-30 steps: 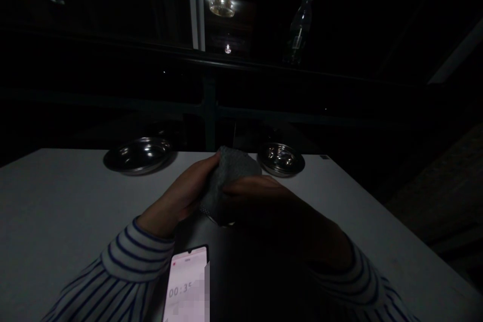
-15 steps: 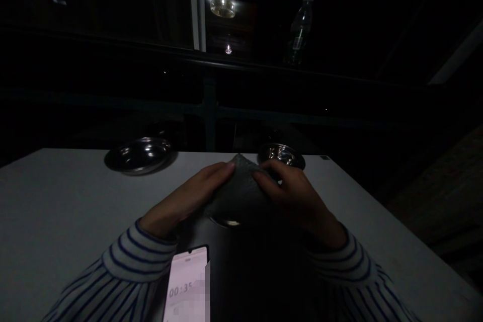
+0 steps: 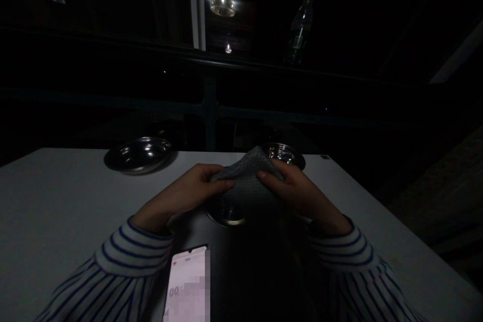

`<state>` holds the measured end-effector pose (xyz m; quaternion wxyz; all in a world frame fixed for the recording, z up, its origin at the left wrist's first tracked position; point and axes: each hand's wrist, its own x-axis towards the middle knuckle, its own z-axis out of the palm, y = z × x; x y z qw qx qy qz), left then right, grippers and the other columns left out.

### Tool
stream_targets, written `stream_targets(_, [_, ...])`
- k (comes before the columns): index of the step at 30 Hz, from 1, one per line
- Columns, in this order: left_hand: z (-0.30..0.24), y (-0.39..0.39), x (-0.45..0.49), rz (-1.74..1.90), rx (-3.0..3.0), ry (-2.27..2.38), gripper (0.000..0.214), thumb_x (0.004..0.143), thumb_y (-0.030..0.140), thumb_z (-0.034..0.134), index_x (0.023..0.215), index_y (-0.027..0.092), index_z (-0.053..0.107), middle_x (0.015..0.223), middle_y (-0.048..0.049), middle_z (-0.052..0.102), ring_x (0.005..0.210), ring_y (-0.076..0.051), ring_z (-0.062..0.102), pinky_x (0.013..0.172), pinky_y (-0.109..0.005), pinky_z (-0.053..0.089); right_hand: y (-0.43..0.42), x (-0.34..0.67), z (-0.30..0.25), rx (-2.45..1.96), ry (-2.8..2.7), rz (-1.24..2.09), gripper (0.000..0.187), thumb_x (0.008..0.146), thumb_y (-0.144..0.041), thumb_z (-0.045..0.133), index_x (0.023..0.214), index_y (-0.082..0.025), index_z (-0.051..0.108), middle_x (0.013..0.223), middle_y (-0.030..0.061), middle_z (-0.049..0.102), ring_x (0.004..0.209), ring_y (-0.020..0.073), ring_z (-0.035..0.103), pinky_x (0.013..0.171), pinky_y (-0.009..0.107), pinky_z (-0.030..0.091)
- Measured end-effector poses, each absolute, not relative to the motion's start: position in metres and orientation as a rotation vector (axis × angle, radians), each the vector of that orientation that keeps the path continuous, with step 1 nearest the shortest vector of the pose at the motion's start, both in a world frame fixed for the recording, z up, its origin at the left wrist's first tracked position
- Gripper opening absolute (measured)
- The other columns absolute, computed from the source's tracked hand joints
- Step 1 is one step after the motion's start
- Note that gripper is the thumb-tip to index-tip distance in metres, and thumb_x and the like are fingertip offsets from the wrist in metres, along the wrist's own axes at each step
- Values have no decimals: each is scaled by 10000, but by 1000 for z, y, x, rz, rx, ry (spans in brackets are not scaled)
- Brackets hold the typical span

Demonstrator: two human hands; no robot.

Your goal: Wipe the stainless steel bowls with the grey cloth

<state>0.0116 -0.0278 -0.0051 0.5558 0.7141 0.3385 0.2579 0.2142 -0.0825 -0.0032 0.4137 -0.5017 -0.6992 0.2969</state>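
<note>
A grey textured cloth [image 3: 251, 176] is stretched between my two hands, its upper edge rising to a point. My left hand [image 3: 196, 186] pinches its left side, thumb on top. On the right side, my right hand [image 3: 294, 186] grips it with the thumb lying over the near face. Beneath the cloth is a round metal dish [image 3: 226, 219]; only its shiny near rim and part of its inside show. Deep shadow hides the right part of this dish and the lower edge of the cloth.
On the white table [image 3: 75, 201] a wide steel bowl [image 3: 138, 156] stands at the far left, and another steel bowl [image 3: 285, 153] behind my right hand. A lit phone [image 3: 186, 282] lies near me. Beyond the table, a plastic bottle [image 3: 301, 27] stands upright by the dark window.
The cloth has been turned and spread between my hands, its peak shifting right. My left hand has moved slightly left and down, uncovering more of the dish below.
</note>
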Motion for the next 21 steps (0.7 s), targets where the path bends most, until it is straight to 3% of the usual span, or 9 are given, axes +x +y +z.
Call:
stream_targets(3, [-5, -20, 7, 786, 1762, 956, 246, 714, 398, 604, 804, 176, 660, 750, -27, 678, 711, -181, 618, 641, -270, 460, -79, 221, -1, -1374, -1708, 506, 200, 835, -304, 468, 911, -172, 597, 870, 29, 641, 824, 176, 593, 699, 276, 450])
stream_targets(7, [-14, -11, -2, 1002, 1752, 1301, 318, 720, 490, 559, 686, 175, 586, 592, 4, 586, 522, -144, 537, 511, -260, 404, -78, 232, 2, -1508, -1686, 187, 189, 837, -307, 445, 887, -191, 586, 823, 27, 646, 759, 181, 596, 639, 272, 419])
stream_targets(11, [-40, -11, -11, 992, 1720, 1537, 384, 698, 565, 546, 662, 184, 538, 511, 11, 543, 498, -159, 519, 481, -264, 353, -77, 236, 2, -1588, -1700, -11, 194, 837, -294, 432, 933, -210, 578, 810, 36, 653, 748, 200, 601, 626, 285, 395])
stream_targets(15, [-66, -25, -12, 786, 1431, 1389, 443, 717, 599, 500, 764, 158, 514, 497, 6, 549, 435, -152, 510, 451, -267, 363, -74, 236, -1, -1632, -1746, -11, 223, 843, -288, 416, 984, -210, 571, 851, 53, 658, 756, 213, 601, 645, 303, 397])
stream_targets(21, [-83, -38, -6, 768, 1204, 1201, 377, 724, 519, 563, 737, 150, 485, 552, 3, 564, 474, -114, 522, 470, -237, 388, -66, 233, -10, -1574, -1756, 173, 213, 842, -281, 427, 958, -193, 582, 900, 55, 663, 819, 208, 606, 710, 315, 418])
